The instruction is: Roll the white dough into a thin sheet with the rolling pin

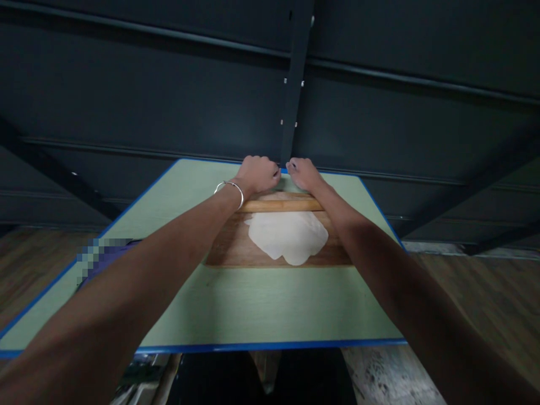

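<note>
A thin, irregular sheet of pale dough (pixel 288 236) lies on a wooden board (pixel 228 247). A wooden rolling pin (pixel 280 206) lies crosswise over the far part of the board, along the dough's far edge. My left hand (pixel 259 173) is closed with fingers curled under, just beyond the pin; its wrist, with a silver bangle (pixel 231 190), is over the pin's left end. My right hand (pixel 302 172) is likewise curled shut, its wrist over the right end. No handle shows inside either fist. The palms' contact with the pin is hidden.
The board rests on a pale green table (pixel 270 309) with blue edging. A purple item (pixel 107 259), partly blurred out, lies at the left behind my left forearm. A dark panelled wall (pixel 169 95) stands right behind the table. My legs are below the near edge.
</note>
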Demonstrator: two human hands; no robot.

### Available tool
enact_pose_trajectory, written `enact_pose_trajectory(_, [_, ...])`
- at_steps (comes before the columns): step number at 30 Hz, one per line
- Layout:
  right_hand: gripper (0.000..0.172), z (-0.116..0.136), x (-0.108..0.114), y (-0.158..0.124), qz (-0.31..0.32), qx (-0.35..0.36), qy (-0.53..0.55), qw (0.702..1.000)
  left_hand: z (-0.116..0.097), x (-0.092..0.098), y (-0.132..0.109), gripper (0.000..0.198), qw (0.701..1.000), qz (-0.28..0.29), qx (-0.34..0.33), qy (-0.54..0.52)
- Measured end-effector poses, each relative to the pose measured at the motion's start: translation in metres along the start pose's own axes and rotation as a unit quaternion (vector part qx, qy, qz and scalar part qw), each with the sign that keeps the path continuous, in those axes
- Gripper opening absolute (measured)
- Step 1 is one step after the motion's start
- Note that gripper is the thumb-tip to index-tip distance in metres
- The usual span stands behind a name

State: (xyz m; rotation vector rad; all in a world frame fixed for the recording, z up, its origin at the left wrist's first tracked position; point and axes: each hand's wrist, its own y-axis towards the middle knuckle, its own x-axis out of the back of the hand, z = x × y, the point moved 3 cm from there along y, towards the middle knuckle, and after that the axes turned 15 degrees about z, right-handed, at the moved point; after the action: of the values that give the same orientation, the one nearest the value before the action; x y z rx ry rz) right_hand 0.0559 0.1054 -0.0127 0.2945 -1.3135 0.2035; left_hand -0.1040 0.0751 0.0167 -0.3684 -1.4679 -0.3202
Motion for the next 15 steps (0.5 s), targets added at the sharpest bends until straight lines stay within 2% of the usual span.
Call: enact_pose_trajectory(15, [0.038, 0.001, -0.002, 0.01, 0.047, -0.011, -0.042, 0.998, 0.002, -0.003, 0.012, 0.051, 0.999, 0.014, 0.002, 0.03])
